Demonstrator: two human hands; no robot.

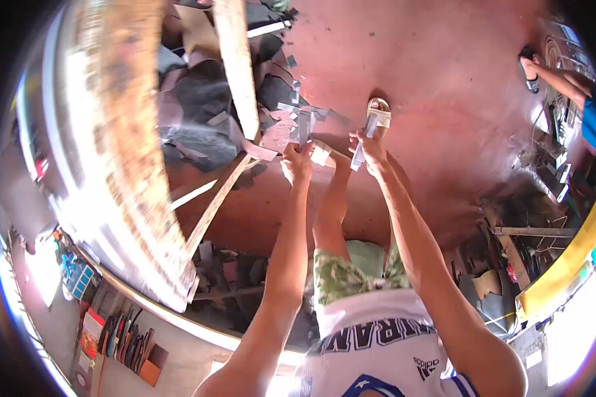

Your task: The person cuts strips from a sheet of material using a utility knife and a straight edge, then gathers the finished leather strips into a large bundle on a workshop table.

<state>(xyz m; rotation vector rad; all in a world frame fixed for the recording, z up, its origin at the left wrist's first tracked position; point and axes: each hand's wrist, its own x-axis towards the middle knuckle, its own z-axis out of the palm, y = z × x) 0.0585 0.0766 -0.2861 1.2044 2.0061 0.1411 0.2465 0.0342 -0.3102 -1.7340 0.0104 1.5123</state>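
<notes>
My left hand (297, 163) is closed on a flat grey strip (304, 126), which points away from me over the pale scraps on the floor. In my right hand (373, 149), thumb and fingers pinch another grey strip (358, 159), held at a slant with its ends showing on both sides of the fingers. The two hands are apart, out in front of my knees. Small pink and grey scraps (279, 131) lie near my left hand, and a longer pink piece (261, 151) is just to its left.
Dark sheet offcuts (202, 92) are heaped at the left beside a wooden leg (237, 66) and a worn table edge (122, 119). My sandalled foot (379, 106) rests on the red floor (444, 86). Another person's leg (563, 83) shows at the right, above a yellow edge (556, 284).
</notes>
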